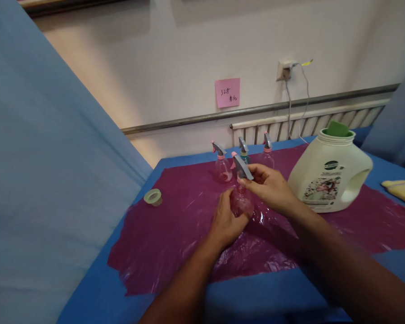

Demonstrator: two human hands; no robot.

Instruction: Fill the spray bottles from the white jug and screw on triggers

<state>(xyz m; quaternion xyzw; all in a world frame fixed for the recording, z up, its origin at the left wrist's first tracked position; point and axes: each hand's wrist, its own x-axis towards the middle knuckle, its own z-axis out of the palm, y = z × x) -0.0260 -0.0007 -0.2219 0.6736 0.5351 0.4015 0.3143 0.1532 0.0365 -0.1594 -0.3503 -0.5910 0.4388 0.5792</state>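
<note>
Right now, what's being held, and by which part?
A spray bottle: the left hand is around its body, and the right hand grips the grey spray head near its base.

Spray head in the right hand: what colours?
Spray head: grey with pink, shown in the head view.

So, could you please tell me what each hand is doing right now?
Left hand: closed around the body of the front bottle.
Right hand: closed, gripping that bottle's spray head near its base.
</note>
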